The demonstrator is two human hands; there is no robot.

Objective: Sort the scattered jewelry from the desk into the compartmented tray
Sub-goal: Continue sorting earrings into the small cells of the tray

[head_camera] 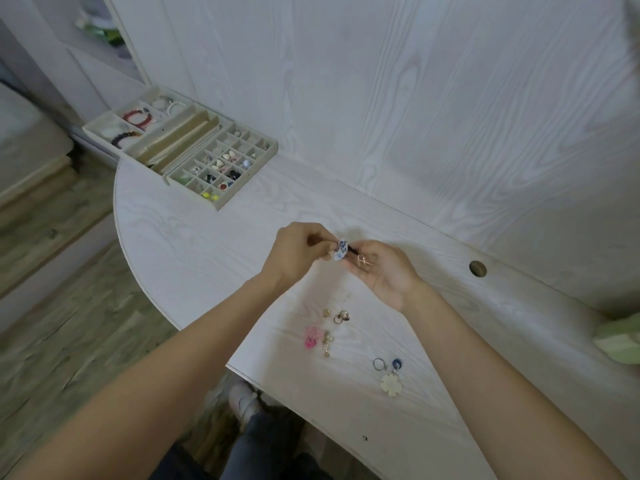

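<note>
Two hands raised together above white wood-grain bench (pixel 207 244). Left hand (pixel 298 254) with grip pinched on blue-and-white oval charm (pixel 340 250). Right hand (pixel 384 271) palm-up, fingers curled, grip holding small gold ring (pixel 363 260) and touching the charm's dark end. Scattered below the hands on the bench: gold earrings (pixel 341 316), pink charm (pixel 311 337), silver hoop (pixel 379 364), cream clover pendant (pixel 390 382) with blue bead. Beige compartmented tray (pixel 242 192) at far left bench edge, well apart from the hands, many small cells already holding pieces, beaded bracelets (pixel 138 116) in larger back sections.
</note>
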